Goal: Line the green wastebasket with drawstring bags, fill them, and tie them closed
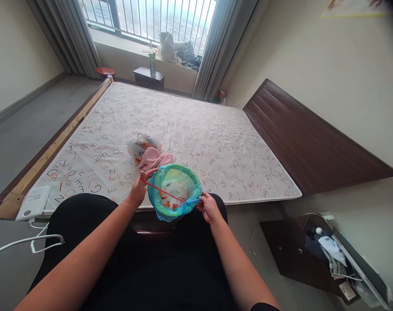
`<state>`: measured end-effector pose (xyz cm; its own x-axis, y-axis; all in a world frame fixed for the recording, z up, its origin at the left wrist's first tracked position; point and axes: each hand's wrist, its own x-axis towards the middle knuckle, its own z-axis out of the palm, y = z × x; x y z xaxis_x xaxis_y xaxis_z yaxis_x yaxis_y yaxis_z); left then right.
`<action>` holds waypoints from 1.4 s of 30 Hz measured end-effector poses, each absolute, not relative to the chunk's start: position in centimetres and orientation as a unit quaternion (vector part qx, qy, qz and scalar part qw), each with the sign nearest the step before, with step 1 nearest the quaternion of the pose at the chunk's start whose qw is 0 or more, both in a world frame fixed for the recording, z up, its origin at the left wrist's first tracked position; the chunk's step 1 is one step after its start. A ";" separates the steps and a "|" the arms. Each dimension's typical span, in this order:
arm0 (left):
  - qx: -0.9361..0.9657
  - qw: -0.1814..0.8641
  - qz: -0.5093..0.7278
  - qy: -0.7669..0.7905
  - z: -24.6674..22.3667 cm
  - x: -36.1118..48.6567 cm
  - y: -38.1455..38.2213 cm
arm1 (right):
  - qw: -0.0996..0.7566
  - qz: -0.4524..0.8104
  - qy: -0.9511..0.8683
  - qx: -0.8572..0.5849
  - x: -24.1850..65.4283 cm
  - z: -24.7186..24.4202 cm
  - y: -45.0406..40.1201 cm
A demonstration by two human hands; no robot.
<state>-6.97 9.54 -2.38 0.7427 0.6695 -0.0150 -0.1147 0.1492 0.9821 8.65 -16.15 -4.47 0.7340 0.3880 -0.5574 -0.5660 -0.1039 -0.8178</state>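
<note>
A round bin (pixel 196 183) lined with a blue-green plastic bag (pixel 157 206) rests between my thighs at the mattress edge. White and orange-red scraps (pixel 173 193) lie inside it. My left hand (pixel 139 186) is at the bin's left rim, its fingers closed on a thin red string (pixel 162 191) that stretches taut across the opening to the right side. My right hand (pixel 209 207) pinches the bag's bunched edge at the right rim. Just behind the bin lie a crumpled pink cloth (pixel 154 159) and a clear plastic bag (pixel 136 147) with orange-red contents.
The patterned mattress (pixel 196 125) fills the middle, with a dark headboard (pixel 309 125) on the right. A white device (pixel 36 201) with cables sits at the left corner. A dark nightstand (pixel 287 246) with clutter stands at lower right. A green bottle (pixel 152 64) stands on another nightstand (pixel 147 78).
</note>
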 end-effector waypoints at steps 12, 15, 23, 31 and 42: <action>0.687 0.611 0.317 0.232 -3.5 -6.1 6.5 | 0.516 0.035 -0.250 -0.819 6.6 -3.5 -15.5; 0.760 0.551 0.274 0.212 -3.2 -5.9 5.1 | 0.475 0.020 -0.353 -0.806 4.8 -3.1 -15.2; 0.751 0.620 0.168 0.150 -3.7 -4.5 2.8 | 0.384 0.017 -0.536 -0.751 1.3 -2.1 -13.2; 0.736 0.655 0.021 0.171 -3.5 -5.0 4.0 | 0.341 0.040 -0.595 -0.726 0.3 -1.1 -13.1; 0.774 0.629 -0.046 0.057 -2.1 -6.6 5.6 | 0.352 0.111 -0.631 -0.683 0.7 -0.5 -14.0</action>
